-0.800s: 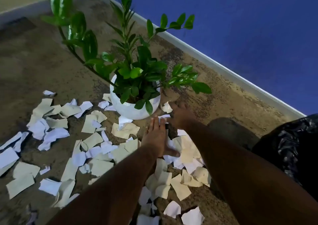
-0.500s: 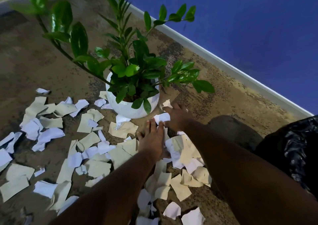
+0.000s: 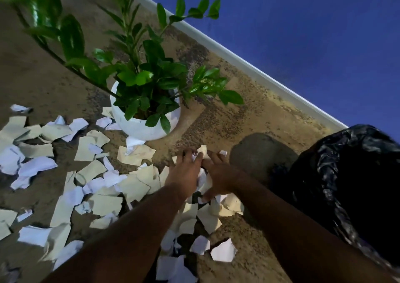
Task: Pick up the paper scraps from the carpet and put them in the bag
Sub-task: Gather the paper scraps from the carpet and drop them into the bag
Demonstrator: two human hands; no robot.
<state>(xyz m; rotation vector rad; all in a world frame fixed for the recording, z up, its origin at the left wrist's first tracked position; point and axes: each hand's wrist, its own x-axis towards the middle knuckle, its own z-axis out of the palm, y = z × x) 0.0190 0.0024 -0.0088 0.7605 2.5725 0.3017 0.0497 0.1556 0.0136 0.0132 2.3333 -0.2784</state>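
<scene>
white and cream paper scraps (image 3: 104,205), mottled tan carpet (image 3: 227,118), black bag (image 3: 355,185)

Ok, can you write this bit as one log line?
step: gathering | left hand and right hand: together on paper scraps | bag: at right, nothing dropped in yet

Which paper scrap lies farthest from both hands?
The small white scrap at the far left, alone on the carpet beyond the main scatter.
</scene>
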